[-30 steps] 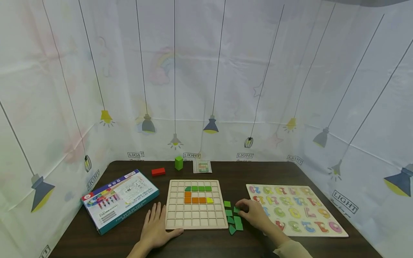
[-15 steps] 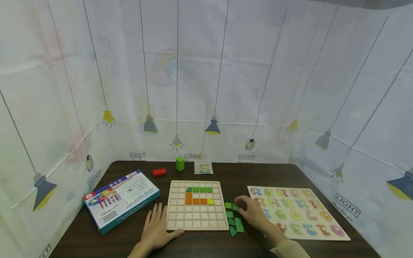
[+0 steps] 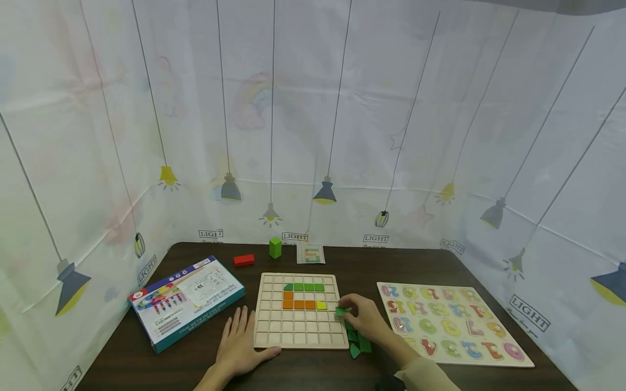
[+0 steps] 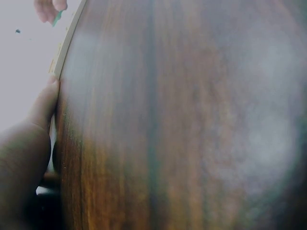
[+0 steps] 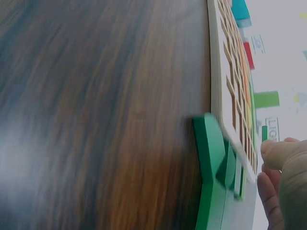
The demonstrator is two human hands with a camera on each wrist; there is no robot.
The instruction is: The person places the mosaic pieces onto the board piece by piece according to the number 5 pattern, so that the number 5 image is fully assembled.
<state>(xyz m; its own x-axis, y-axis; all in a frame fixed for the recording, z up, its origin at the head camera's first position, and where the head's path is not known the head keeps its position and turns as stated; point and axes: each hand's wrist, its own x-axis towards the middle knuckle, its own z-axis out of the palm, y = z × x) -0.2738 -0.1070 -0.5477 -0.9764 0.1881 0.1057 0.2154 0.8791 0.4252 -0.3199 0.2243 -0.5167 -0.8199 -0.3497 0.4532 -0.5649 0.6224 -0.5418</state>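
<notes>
A wooden grid board (image 3: 279, 341) lies on the dark table, with green, orange and yellow tiles in some cells. My left hand (image 3: 240, 345) rests with spread fingers at the board's left side, its thumb against the near corner; the left wrist view shows that thumb (image 4: 44, 100) at the board's edge. At the board's right edge my right hand (image 3: 364, 317) pinches a small green tile (image 3: 340, 311) between thumb and fingers; the right wrist view has this tile (image 5: 264, 133) raised. Loose green tiles (image 3: 364, 344) of several shapes lie under and beside that hand, partly covered.
A letter puzzle board (image 3: 450, 326) lies to the right, a flat box (image 3: 188, 301) to the left. Behind the grid board are a red block (image 3: 244, 260), a green block (image 3: 275, 248) and a small pattern card (image 3: 310, 254). A printed curtain (image 3: 313, 119) surrounds the table.
My right hand has picked up a green tile from the loose group and moved left to the grid board's right edge. The left hand keeps its place.
</notes>
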